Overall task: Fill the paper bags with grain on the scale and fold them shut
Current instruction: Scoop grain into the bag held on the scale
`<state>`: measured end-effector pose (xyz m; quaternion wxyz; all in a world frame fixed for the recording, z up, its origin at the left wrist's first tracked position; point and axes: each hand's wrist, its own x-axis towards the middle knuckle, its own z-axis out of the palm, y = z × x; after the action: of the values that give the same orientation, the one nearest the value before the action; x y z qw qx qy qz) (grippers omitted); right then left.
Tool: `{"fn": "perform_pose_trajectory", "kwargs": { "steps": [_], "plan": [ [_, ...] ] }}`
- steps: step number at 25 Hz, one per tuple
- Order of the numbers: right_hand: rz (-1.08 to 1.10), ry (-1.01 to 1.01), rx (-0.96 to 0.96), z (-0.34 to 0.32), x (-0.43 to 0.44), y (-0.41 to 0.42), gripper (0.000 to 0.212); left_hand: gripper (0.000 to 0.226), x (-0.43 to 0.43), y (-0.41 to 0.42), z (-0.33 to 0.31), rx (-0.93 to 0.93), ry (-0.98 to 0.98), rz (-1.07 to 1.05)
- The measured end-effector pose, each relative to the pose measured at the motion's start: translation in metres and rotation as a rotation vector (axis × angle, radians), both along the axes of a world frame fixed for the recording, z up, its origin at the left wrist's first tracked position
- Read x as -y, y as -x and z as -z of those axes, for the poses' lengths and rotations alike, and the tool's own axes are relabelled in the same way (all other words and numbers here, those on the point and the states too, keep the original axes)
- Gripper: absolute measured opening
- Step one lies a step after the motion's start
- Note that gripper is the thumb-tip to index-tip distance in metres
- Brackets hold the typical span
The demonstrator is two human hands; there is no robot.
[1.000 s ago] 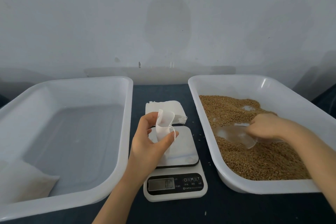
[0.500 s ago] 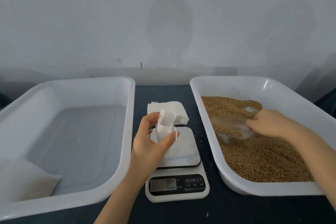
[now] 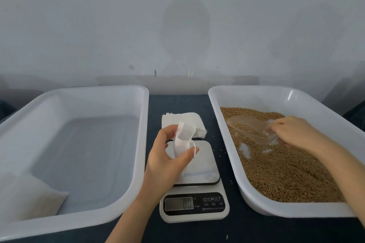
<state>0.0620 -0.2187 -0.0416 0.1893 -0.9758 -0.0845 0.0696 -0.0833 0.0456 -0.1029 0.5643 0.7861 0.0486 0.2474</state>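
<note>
My left hand [image 3: 166,162] pinches a small white paper bag [image 3: 182,140] upright over the digital scale [image 3: 194,189], its mouth held open between thumb and fingers. The scale's display reads 0.0. My right hand [image 3: 294,132] grips the handle of a clear plastic scoop [image 3: 248,128] in the white tub of brown grain [image 3: 280,165] on the right; the scoop lies tilted on the grain with some grain in it. A stack of flat white bags [image 3: 183,118] lies behind the scale.
A large white tub [image 3: 142,124] stands on the left; a filled white bag [image 3: 27,195] lies in its near left corner. The dark tabletop [image 3: 177,102] runs between the tubs, with a few loose grains by the scale. A pale wall rises behind.
The scoop in my right hand has moved from the middle of the grain toward the far left of the tub. My left hand and the bag have stayed over the scale.
</note>
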Motion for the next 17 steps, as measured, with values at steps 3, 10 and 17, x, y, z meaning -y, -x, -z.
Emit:
{"fn": "perform_pose_trajectory", "kwargs": {
  "steps": [3,10,17],
  "plan": [
    [-0.008,0.006,-0.007,-0.001,-0.002,0.002,0.027,0.050,0.000,0.001,-0.001,-0.001,-0.004,0.003],
    [-0.007,-0.036,0.161,-0.005,-0.005,0.006,0.026,0.058,0.001,0.000,-0.002,0.003,-0.031,-0.002],
    [-0.046,0.020,0.327,-0.035,-0.012,0.014,0.024,0.057,-0.004,-0.002,0.001,-0.002,-0.032,0.021]
  ]
}}
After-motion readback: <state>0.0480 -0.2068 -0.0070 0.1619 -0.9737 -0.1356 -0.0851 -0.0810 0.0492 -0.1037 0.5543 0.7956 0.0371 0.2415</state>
